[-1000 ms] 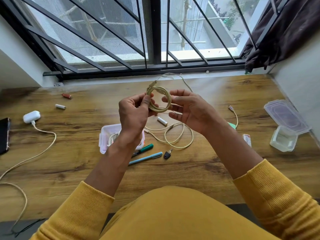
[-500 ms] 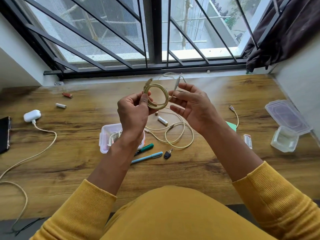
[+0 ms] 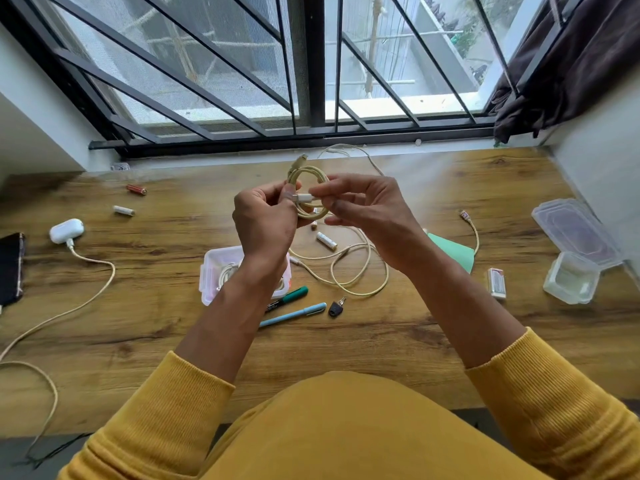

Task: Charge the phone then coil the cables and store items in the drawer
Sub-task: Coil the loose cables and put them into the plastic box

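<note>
Left hand [image 3: 265, 223] has its grip clamped on a small coil of pale yellow braided cable [image 3: 309, 190], held above the wooden desk [image 3: 173, 327]. Right hand [image 3: 367, 209] pinches the cable's white plug end [image 3: 304, 197] against the coil. Desk sits under a barred window [image 3: 304, 64]. Scattered below: three batteries, two pens, two clear plastic tubs, another loose yellow cable [image 3: 349, 268].
</note>
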`<action>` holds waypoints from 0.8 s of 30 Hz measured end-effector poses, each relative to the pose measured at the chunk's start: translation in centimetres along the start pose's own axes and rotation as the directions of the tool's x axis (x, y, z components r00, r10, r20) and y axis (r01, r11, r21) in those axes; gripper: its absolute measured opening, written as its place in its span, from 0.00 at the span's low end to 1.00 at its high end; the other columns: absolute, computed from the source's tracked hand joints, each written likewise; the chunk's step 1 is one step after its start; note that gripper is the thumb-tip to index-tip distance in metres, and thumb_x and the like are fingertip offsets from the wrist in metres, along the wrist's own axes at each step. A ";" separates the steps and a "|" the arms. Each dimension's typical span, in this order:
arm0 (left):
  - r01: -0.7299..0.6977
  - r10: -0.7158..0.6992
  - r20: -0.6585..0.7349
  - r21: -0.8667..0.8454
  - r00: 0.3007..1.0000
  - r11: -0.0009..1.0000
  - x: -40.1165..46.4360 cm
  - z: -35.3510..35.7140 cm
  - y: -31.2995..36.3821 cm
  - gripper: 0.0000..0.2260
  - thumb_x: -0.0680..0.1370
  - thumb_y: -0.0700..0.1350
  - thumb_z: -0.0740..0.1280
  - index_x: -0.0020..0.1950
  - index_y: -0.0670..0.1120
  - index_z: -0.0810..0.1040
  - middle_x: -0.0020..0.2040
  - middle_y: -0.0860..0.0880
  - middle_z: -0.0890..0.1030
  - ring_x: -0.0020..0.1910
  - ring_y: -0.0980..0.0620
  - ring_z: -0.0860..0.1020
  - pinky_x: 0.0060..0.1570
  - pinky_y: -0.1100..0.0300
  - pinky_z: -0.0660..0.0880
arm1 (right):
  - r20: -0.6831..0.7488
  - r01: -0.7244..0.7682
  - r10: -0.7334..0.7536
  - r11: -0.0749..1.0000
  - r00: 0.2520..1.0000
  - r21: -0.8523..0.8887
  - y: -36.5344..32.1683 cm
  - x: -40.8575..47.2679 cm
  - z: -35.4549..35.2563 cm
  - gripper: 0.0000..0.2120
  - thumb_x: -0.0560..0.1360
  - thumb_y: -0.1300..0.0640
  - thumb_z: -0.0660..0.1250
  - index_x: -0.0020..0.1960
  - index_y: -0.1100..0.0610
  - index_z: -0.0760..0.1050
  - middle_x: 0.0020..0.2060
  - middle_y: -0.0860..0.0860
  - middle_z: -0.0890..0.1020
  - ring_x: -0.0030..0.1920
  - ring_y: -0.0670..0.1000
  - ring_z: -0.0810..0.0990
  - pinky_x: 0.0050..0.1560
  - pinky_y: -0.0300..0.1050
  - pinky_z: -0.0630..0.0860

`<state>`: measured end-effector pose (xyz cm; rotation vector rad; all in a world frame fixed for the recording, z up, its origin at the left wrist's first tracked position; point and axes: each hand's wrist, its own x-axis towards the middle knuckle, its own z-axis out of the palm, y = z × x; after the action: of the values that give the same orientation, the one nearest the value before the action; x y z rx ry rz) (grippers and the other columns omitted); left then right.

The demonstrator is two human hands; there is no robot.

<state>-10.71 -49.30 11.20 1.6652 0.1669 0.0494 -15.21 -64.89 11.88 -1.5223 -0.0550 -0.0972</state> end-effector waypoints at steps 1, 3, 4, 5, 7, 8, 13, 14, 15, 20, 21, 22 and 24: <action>-0.002 0.002 0.002 -0.002 1.000 1.000 0.0 0.0 -0.1 0.05 0.83 0.38 0.70 0.55 0.41 0.86 0.45 0.44 0.88 0.39 0.48 0.88 0.42 0.51 0.86 | -0.013 -0.013 0.013 1.000 1.000 -0.008 0.0 0.1 0.0 0.08 0.79 0.68 0.72 0.54 0.59 0.85 0.54 0.60 0.86 0.53 0.57 0.86 0.56 0.62 0.82; -0.006 0.006 0.010 -0.011 1.000 1.000 0.1 0.0 -0.3 0.05 0.83 0.38 0.70 0.56 0.40 0.86 0.45 0.43 0.88 0.40 0.47 0.89 0.43 0.49 0.87 | -0.067 -0.032 0.029 0.999 0.997 -0.033 0.1 0.2 -0.1 0.07 0.78 0.69 0.72 0.53 0.60 0.86 0.51 0.65 0.86 0.51 0.61 0.86 0.56 0.63 0.82; -0.015 0.016 0.018 -0.016 1.000 1.000 0.1 0.1 -0.4 0.06 0.83 0.39 0.71 0.56 0.39 0.86 0.45 0.42 0.88 0.40 0.46 0.89 0.44 0.47 0.87 | -0.094 -0.039 0.034 0.998 0.995 -0.043 0.2 0.2 -0.1 0.07 0.77 0.69 0.73 0.52 0.61 0.85 0.50 0.67 0.86 0.51 0.64 0.87 0.56 0.63 0.83; -0.029 0.029 0.028 -0.020 0.999 0.999 0.1 0.1 -0.5 0.07 0.82 0.39 0.71 0.58 0.38 0.86 0.46 0.41 0.88 0.42 0.44 0.89 0.45 0.46 0.87 | -0.117 -0.047 0.041 0.998 0.992 -0.046 0.3 0.2 -0.1 0.06 0.77 0.70 0.73 0.51 0.62 0.85 0.49 0.68 0.86 0.50 0.66 0.87 0.54 0.63 0.83; -0.059 0.060 0.058 -0.028 0.997 0.998 -0.1 0.2 -0.5 0.08 0.82 0.39 0.71 0.59 0.37 0.86 0.46 0.41 0.88 0.43 0.43 0.89 0.46 0.44 0.87 | -0.161 -0.070 0.065 0.997 0.985 -0.022 0.3 0.2 0.0 0.08 0.75 0.71 0.74 0.50 0.62 0.80 0.46 0.69 0.85 0.46 0.67 0.87 0.51 0.61 0.85; -0.070 0.072 0.074 -0.035 0.995 0.997 -0.1 0.1 -0.5 0.08 0.83 0.39 0.71 0.59 0.37 0.86 0.46 0.41 0.88 0.44 0.43 0.88 0.47 0.44 0.86 | -0.186 -0.084 0.083 0.996 0.979 0.003 0.3 0.3 0.0 0.11 0.75 0.71 0.75 0.51 0.61 0.77 0.46 0.70 0.84 0.44 0.65 0.87 0.49 0.60 0.85; -0.113 0.122 0.150 -0.066 0.981 0.991 -0.5 0.0 -0.4 0.07 0.84 0.38 0.69 0.57 0.38 0.86 0.45 0.43 0.88 0.44 0.43 0.88 0.50 0.43 0.86 | -0.295 -0.126 0.118 0.992 0.948 -0.010 0.5 0.5 0.2 0.16 0.73 0.70 0.76 0.58 0.63 0.76 0.44 0.66 0.86 0.42 0.62 0.88 0.44 0.54 0.86; -0.123 0.133 0.165 -0.069 0.977 0.990 -0.6 0.0 -0.4 0.07 0.84 0.38 0.69 0.58 0.39 0.86 0.46 0.43 0.88 0.46 0.42 0.88 0.51 0.43 0.86 | -0.322 -0.132 0.116 0.991 0.940 -0.029 0.5 0.5 0.4 0.14 0.73 0.70 0.75 0.57 0.63 0.78 0.43 0.64 0.86 0.42 0.60 0.89 0.43 0.53 0.86; -0.129 0.140 0.178 -0.074 0.974 0.989 -0.7 0.1 -0.5 0.07 0.84 0.38 0.68 0.58 0.39 0.86 0.47 0.43 0.88 0.47 0.41 0.87 0.52 0.43 0.85 | -0.352 -0.140 0.116 0.989 0.929 -0.044 0.6 0.6 0.5 0.12 0.73 0.70 0.75 0.55 0.63 0.80 0.42 0.62 0.87 0.41 0.59 0.89 0.42 0.51 0.86; -0.079 0.105 0.215 -0.130 0.971 0.988 -1.0 0.3 -0.6 0.09 0.85 0.37 0.66 0.61 0.37 0.84 0.52 0.40 0.88 0.49 0.44 0.85 0.59 0.40 0.83 | -0.460 -0.172 0.096 0.977 0.883 -0.127 1.1 0.7 1.3 0.07 0.73 0.67 0.75 0.49 0.60 0.82 0.40 0.58 0.87 0.38 0.55 0.89 0.40 0.53 0.87; -0.065 0.094 0.215 -0.137 0.972 0.988 -1.0 0.3 -0.5 0.09 0.85 0.37 0.66 0.61 0.36 0.84 0.52 0.39 0.87 0.49 0.45 0.85 0.60 0.41 0.83 | -0.460 -0.177 0.090 0.973 0.884 -0.151 1.1 0.7 1.4 0.07 0.73 0.66 0.76 0.49 0.60 0.82 0.40 0.58 0.87 0.38 0.54 0.89 0.40 0.53 0.87; -0.050 0.080 0.216 -0.142 0.973 0.989 -0.9 0.2 -0.5 0.10 0.85 0.37 0.65 0.61 0.36 0.84 0.52 0.38 0.87 0.49 0.45 0.85 0.59 0.41 0.83 | -0.453 -0.180 0.085 0.969 0.887 -0.170 1.0 0.7 1.4 0.07 0.74 0.66 0.76 0.50 0.59 0.82 0.40 0.57 0.87 0.38 0.53 0.89 0.40 0.53 0.87; -0.020 0.056 0.227 -0.159 0.972 0.987 -0.9 0.2 -0.5 0.09 0.86 0.38 0.64 0.61 0.38 0.83 0.51 0.37 0.86 0.48 0.44 0.84 0.58 0.41 0.83 | -0.440 -0.189 0.088 0.963 0.893 -0.190 0.8 0.6 1.3 0.07 0.75 0.65 0.77 0.50 0.59 0.82 0.41 0.57 0.87 0.38 0.53 0.89 0.40 0.53 0.87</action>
<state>-11.65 -49.56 10.75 1.5044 -0.0450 -0.1003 -14.46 -63.53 11.22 -1.6989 0.4330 -0.3323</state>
